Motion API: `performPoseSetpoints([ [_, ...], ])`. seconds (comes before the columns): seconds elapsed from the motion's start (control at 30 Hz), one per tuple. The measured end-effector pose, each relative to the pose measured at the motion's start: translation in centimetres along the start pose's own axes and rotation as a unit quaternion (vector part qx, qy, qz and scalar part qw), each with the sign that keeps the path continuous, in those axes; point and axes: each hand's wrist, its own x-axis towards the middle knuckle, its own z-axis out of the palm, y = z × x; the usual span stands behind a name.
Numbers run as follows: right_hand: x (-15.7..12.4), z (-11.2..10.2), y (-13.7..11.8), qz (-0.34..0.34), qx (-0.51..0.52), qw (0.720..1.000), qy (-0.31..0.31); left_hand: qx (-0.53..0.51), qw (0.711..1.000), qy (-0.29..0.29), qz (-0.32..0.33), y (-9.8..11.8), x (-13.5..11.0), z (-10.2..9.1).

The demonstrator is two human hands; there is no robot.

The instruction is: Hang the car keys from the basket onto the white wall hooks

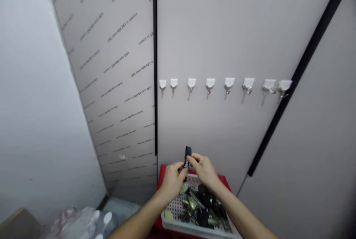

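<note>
A short black strap with white lettering, bent into a loop at its top, is held upright above the basket. The fingers of my left hand pinch its lower end. Higher up, my right hand grips the strap between thumb and fingers. Whatever hangs from the strap's lower end is mostly hidden by my left hand. Below both hands is a white perforated plastic basket, filled with a jumble of small dark and gold-coloured items that I cannot make out singly.
The basket rests on something red. Several white hooks run in a row along the pale wall panel ahead. A black strip borders the printed panel on the left. Clear plastic bottles and bags stand at lower left.
</note>
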Motion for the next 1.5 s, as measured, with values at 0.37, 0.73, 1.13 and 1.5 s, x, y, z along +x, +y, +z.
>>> performPoseSetpoints([
  [0.37,6.9,-0.3,-12.1,-0.077,0.182,0.977,-0.078,-0.349,0.936,0.033,-0.009,5.4,5.6,-7.5],
  [0.73,13.2,2.8,-15.5,0.005,0.245,0.969,-0.017,-0.325,0.93,0.166,-0.033,6.6,10.5,-11.7],
  [1.13,13.1,3.7,-14.2,-0.077,0.249,0.963,0.065,-0.253,0.953,0.165,-0.016,7.1,9.9,-11.4],
  [1.5,12.1,4.1,-13.0,-0.06,0.311,0.946,0.072,-0.206,0.966,0.159,0.005,5.8,9.7,-11.0],
])
